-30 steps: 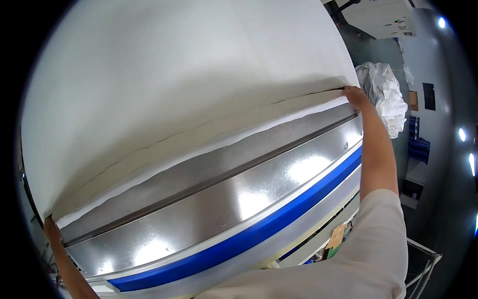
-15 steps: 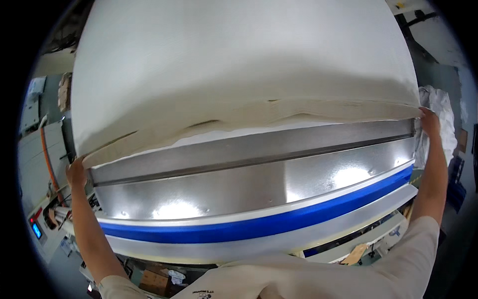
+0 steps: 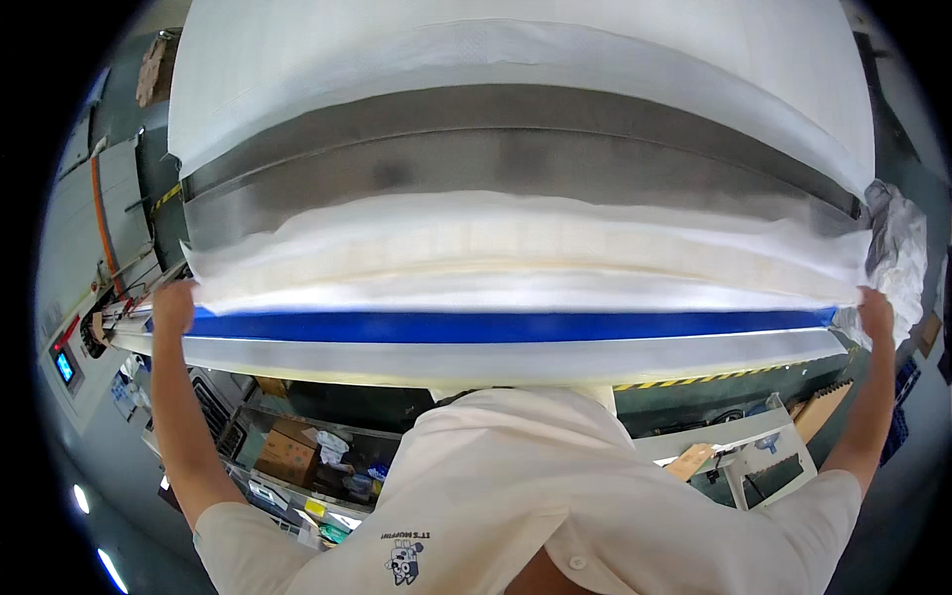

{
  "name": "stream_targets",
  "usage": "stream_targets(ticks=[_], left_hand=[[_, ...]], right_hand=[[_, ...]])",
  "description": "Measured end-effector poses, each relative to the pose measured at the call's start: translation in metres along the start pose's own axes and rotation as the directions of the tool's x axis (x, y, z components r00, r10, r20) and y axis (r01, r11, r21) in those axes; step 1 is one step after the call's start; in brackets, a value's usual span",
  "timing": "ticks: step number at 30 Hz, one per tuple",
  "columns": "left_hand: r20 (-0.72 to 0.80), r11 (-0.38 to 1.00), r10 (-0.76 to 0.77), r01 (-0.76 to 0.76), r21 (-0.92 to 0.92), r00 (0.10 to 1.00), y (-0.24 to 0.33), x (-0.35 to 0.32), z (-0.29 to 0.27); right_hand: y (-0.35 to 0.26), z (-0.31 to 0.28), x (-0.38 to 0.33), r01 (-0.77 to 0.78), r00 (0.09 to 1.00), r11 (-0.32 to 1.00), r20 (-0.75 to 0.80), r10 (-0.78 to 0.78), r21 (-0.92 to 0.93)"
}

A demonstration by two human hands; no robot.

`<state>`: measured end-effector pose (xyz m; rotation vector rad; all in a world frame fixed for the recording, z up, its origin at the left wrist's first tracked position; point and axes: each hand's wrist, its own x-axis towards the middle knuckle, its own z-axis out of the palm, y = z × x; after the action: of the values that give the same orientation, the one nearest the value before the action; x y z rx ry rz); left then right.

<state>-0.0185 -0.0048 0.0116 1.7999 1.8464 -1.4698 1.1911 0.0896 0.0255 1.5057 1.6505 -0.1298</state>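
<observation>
A long strip of white, cream-tinged layered fabric (image 3: 516,243) stretches from side to side in front of me. My left hand (image 3: 175,305) is closed on its left end, and my right hand (image 3: 875,313) grips the opposite end. The strip's near edge lies along a blue band (image 3: 516,327); behind it, part of a grey metal plate (image 3: 466,164) shows. Beyond the plate a wide white fabric sheet (image 3: 516,45) covers the far part of the table, its near edge curving. My fingertips are small and partly hidden by the fabric ends.
A pale table edge (image 3: 516,361) runs between the blue band and my body. Crumpled white plastic (image 3: 897,248) hangs at the right. To the left stands a control panel with a lit screen (image 3: 65,366); below the table are a cardboard box (image 3: 288,451) and a white-framed stand (image 3: 739,446).
Both hands have come nearer my body with the fabric strip, which now lies over the near part of the metal plate. A gap of bare metal separates it from the far sheet.
</observation>
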Motion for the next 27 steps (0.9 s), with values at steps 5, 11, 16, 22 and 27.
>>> stream_targets(ticks=[5, 11, 16, 22, 27], left_hand=[[0.302, 0.963, 0.118, -0.183, 0.197, 0.946, 0.067, -0.024, 0.039], [0.518, 0.952, 0.091, -0.227, 0.206, 0.851, 0.097, -0.023, 0.042], [0.468, 0.988, 0.007, -0.080, 0.134, 0.884, 0.094, -0.009, 0.080], [0.334, 0.868, -0.457, 0.495, -0.034, 0.824, 0.075, -0.012, 0.057], [0.047, 0.851, -0.497, 0.497, -0.171, 0.866, 0.063, 0.003, 0.079]], right_hand=[[-0.048, 0.033, -0.043, 0.061, 0.973, 0.996, 0.228, -0.043, -0.070], [-0.095, 0.037, -0.055, 0.078, 0.935, 0.990, 0.354, -0.032, -0.117], [-0.068, 0.092, -0.055, 0.108, 0.959, 0.983, 0.275, -0.064, -0.145], [-0.080, 0.081, -0.056, -0.009, 0.948, 0.994, 0.315, 0.042, -0.106], [-0.069, 0.103, -0.058, 0.256, 0.849, 0.910, 0.527, -0.049, -0.327]])
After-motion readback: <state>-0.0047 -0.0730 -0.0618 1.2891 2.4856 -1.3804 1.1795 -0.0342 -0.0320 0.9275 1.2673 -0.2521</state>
